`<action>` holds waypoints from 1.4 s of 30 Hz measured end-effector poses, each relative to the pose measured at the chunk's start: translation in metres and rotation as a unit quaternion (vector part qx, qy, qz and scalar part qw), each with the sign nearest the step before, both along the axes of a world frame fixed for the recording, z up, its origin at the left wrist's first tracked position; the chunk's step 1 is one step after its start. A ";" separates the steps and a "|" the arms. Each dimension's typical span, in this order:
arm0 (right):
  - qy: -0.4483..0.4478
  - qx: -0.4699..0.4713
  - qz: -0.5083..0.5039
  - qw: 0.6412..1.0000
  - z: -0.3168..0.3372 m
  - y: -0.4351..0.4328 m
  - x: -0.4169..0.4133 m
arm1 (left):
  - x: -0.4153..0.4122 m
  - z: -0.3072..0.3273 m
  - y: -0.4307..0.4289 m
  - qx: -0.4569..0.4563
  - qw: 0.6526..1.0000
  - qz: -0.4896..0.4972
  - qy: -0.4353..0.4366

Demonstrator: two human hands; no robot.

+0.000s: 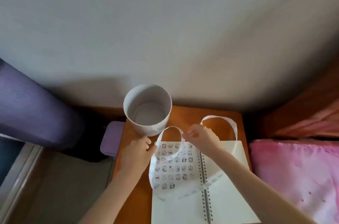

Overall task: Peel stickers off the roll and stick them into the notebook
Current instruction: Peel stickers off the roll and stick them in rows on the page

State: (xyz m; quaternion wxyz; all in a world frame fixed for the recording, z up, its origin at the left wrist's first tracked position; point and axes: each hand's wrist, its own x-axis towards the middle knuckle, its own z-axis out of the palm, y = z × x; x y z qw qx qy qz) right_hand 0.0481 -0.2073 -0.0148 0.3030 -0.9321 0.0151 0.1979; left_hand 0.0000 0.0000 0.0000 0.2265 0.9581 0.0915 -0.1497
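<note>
- Notebook (pixel 229 187) open on desk (pixel 137 205), stickers (pixel 176 165) in rows on left page.
- Left hand (pixel 139 150) and right hand (pixel 201 137) each pinch sticker strip (pixel 172 128), looped above that page.

Both forearms are seen bare up to the frame's edge; the left hand (pixel 136 152) and the right hand (pixel 201 138) are likewise uncovered.

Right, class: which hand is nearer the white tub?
Left. The left hand is just in front of the white tub, near its base; the right hand is further off to its right, pinching the sticker strip.
</note>
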 end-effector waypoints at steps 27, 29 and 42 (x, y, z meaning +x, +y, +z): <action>-0.265 0.072 0.093 0.957 -0.007 0.017 -0.061 | -0.087 -0.025 0.010 -0.008 0.976 -0.018 -0.217; -0.269 0.076 0.090 0.956 -0.004 0.018 -0.074 | -0.099 -0.023 0.012 -0.030 0.979 -0.018 -0.202; -0.406 0.101 0.091 0.904 -0.005 0.045 -0.115 | -0.094 -0.003 0.009 -0.326 0.938 0.017 -0.115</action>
